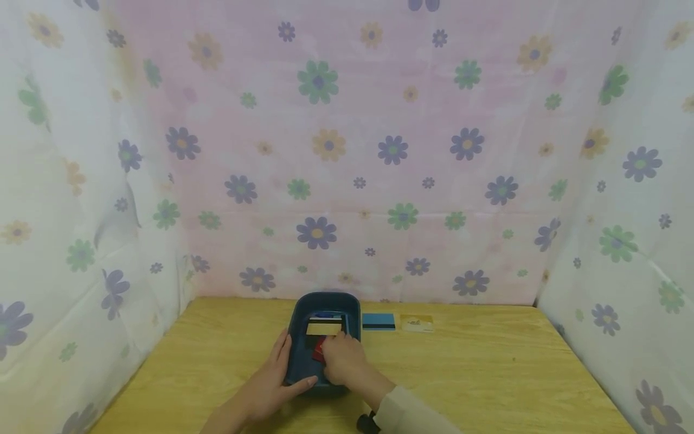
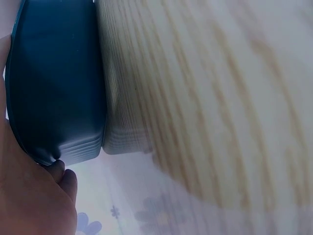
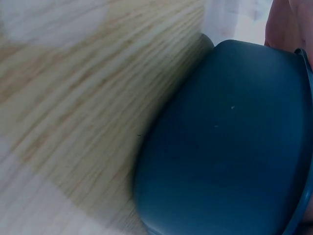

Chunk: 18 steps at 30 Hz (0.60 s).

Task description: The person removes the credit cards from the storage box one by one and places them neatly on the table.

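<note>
A dark blue plastic bin (image 1: 351,307) stands on the wooden table, its outer wall (image 2: 58,83) filling the left part of the left wrist view. My left hand (image 1: 270,378) grips it at the near left, fingers along the left side and thumb over the near rim. Inside the bin my right hand (image 1: 343,357) pinches a small red card (image 1: 319,349), partly covered by the fingers. Beyond it in the bin lies a pale yellow card (image 1: 324,327) with a dark stripe. In the right wrist view the bin wall (image 3: 225,142) hides most of the right hand.
Just right of the bin, a blue card (image 1: 378,318) with a black stripe lies flat on the table (image 1: 461,367). Beside that is a cream card (image 1: 417,323). A flower-patterned cloth (image 1: 347,199) hangs behind the table and along both sides.
</note>
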Motion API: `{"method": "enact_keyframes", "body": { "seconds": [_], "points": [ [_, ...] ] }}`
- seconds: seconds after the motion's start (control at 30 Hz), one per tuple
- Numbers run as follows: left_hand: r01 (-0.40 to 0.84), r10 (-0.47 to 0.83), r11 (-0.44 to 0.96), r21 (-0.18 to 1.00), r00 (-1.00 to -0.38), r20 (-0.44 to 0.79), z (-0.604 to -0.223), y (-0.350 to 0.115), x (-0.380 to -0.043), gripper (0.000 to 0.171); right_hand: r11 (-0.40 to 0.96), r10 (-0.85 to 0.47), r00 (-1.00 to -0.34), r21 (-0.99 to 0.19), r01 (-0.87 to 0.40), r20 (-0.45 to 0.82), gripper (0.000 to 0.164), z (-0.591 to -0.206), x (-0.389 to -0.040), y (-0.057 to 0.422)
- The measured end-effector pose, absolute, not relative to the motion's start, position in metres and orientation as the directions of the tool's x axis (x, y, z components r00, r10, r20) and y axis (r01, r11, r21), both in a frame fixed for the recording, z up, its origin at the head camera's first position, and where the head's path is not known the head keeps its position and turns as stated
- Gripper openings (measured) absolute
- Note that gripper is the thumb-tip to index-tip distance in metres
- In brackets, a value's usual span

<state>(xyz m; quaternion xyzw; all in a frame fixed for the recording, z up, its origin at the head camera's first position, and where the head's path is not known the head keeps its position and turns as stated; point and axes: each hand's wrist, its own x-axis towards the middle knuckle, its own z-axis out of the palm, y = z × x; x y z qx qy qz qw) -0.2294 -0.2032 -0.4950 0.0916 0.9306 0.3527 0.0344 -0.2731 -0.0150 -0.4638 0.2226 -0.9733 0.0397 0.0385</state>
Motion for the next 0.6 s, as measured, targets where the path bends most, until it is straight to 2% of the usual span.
{"method": "enact_keyframes", "body": {
  "seconds": [0.23, 0.6],
  "points": [
    [0.149, 0.199, 0.735, 0.662, -0.98, 0.0, -0.4975, -0.2033, -0.2305, 0.116, 0.897, -0.437, -0.898, -0.048, -0.44, 0.054, 0.022, -0.4633, -0.2746, -0.015],
    [0.148, 0.196, 0.725, 0.673, -0.981, 0.004, -0.4914, -0.2025, -0.2266, 0.116, 0.822, -0.558, -0.823, -0.066, -0.566, 0.106, 0.018, -0.4669, -0.2821, -0.0099]
  ]
}}
